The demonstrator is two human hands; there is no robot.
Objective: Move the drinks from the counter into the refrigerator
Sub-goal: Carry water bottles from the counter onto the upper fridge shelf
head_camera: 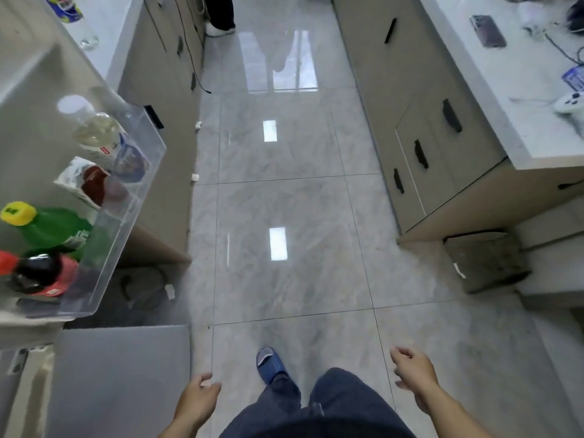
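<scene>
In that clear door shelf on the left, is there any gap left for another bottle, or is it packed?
The clear door shelf looks crowded: white-capped bottle, carton, green bottle and red-capped dark bottle stand in a row with no clear gap between them. The only bare stretch is at its far end, beyond the white-capped bottle. Both the left hand and right hand hold nothing.

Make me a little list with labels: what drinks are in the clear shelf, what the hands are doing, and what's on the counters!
Clear shelf: holds four drinks in a row
Drinks: white-capped bottle, carton, green bottle with yellow cap, dark bottle with red cap
Left counter: one more bottle
Right counter: phone, game controller
Left hand: holds nothing, fingers loosely curled
Right hand: holds nothing, fingers relaxed
Floor: shiny grey tiles
</scene>
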